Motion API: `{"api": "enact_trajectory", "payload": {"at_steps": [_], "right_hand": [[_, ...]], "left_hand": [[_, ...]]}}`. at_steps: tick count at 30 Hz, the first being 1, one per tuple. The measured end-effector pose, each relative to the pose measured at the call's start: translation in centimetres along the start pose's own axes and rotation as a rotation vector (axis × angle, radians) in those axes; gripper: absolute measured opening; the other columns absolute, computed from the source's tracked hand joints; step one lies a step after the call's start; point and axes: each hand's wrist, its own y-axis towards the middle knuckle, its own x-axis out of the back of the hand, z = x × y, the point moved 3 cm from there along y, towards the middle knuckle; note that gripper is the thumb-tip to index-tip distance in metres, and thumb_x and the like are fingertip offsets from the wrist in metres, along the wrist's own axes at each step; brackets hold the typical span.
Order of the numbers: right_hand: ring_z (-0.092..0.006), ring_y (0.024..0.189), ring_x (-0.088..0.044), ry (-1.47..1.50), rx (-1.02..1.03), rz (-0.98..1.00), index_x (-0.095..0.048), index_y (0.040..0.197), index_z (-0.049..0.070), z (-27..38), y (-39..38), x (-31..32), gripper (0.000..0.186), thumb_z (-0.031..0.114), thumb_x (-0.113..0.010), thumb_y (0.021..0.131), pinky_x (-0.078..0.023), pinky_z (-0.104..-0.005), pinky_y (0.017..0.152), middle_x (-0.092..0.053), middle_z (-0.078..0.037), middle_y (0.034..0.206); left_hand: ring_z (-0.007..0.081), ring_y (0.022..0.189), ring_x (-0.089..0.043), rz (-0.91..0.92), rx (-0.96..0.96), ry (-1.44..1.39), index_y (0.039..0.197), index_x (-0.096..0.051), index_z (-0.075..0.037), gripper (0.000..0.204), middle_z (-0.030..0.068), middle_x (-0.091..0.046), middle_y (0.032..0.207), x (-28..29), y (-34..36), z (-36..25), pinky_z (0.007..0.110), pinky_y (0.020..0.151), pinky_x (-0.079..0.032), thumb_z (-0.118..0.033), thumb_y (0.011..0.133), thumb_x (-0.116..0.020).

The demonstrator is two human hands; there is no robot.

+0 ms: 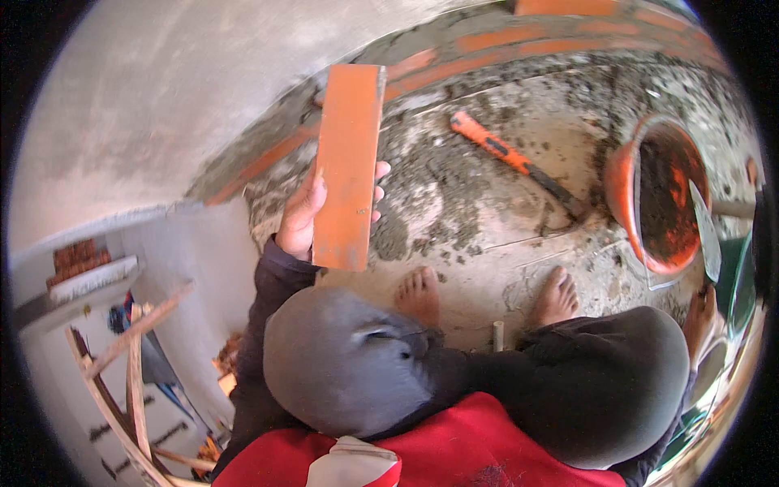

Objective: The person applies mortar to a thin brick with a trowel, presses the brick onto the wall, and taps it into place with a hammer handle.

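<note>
My left hand (302, 213) is closed around a long orange brick (349, 162). The thumb lies on one side and the fingertips wrap the other, and the brick stands lengthwise in front of my left knee. At the right, beyond my right knee, my right hand (699, 323) is partly visible, its fingers closed at the heel of a trowel (704, 231). The trowel's handle is hidden. Its metal blade points up across the rim of an orange bucket (625, 191) with dark mortar inside. On the floor between the bucket and the brick lies a hammer (507, 154) with an orange and black handle.
A low course of orange bricks (495, 39) with mortar runs along the wall. Mortar crumbs litter the floor (479, 268) around my bare feet. A green tub (737, 284) stands at the right edge. Wooden poles (134, 381) stand at the lower left.
</note>
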Motion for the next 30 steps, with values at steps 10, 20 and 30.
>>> {"api": "enact_trajectory", "payload": {"at_steps": [10,20,30], "right_hand": [[-0.0390,0.096,-0.060,0.035,0.132,-0.309,-0.058,0.110,0.002,-0.1,-0.7,3.1,0.025,0.010,-0.061,0.087,-0.048,-0.0414,0.080,-0.062,-0.018,0.101],[-0.0388,0.081,-0.061,0.021,-0.019,-0.364,-0.058,0.101,0.002,-7.3,-9.7,4.4,0.016,0.008,-0.061,0.086,-0.048,-0.0432,0.070,-0.062,-0.018,0.091],[-0.0424,0.071,-0.060,0.454,0.091,-0.147,-0.052,0.091,0.003,7.0,-10.2,4.7,0.020,0.020,-0.062,0.089,-0.047,-0.0491,0.061,-0.060,-0.022,0.077]], "left_hand": [[0.0282,0.098,-0.063,0.290,0.329,0.411,0.150,-0.019,-0.011,0.072,0.0195,-0.052,0.126,-16.5,11.8,-1.0,0.040,0.080,-0.057,-0.033,0.094,-0.058],[0.0226,0.089,-0.067,0.478,0.327,0.626,0.132,-0.036,-0.004,0.041,0.0151,-0.061,0.108,-29.8,17.1,3.5,0.034,0.075,-0.056,-0.027,0.101,-0.050],[0.0147,0.106,-0.057,0.680,0.048,0.978,0.127,-0.042,0.007,0.048,0.0143,-0.060,0.114,-37.1,18.8,12.9,0.028,0.089,-0.046,-0.027,0.097,-0.059]]}}
